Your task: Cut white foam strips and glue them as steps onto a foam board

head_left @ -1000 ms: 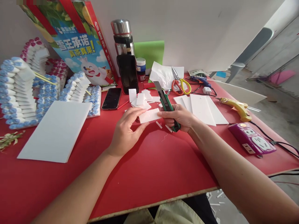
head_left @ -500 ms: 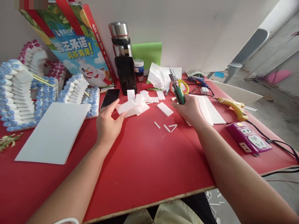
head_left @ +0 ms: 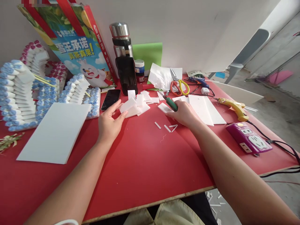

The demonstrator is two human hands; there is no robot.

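My left hand (head_left: 110, 122) is at the left side of a loose pile of white foam-board pieces (head_left: 140, 106). Its thumb and fingers are apart, and the thumb tip touches the edge of the nearest white piece (head_left: 129, 107). My right hand (head_left: 185, 114) is closed round a green-handled cutter knife (head_left: 171, 103), which points up and to the left. Beneath the knife lies a white rectangular piece (head_left: 164, 108), partly covered by the hand. Several thin white offcuts (head_left: 167, 128) are scattered on the red table (head_left: 150, 162) between my hands.
Scissors (head_left: 179, 86) rest behind my right hand, white sheets (head_left: 201, 109) beside it. Further right are a yellow glue gun (head_left: 234, 109) and a purple power strip (head_left: 249, 139). A phone (head_left: 111, 99), a steel flask (head_left: 120, 40), a white board stack (head_left: 56, 132) and blue-and-white models (head_left: 16, 97) stand left.
My right hand has moved left with the knife, lowering it from beside the scissors to over the white rectangular piece. The piece by my left hand has shifted slightly right.
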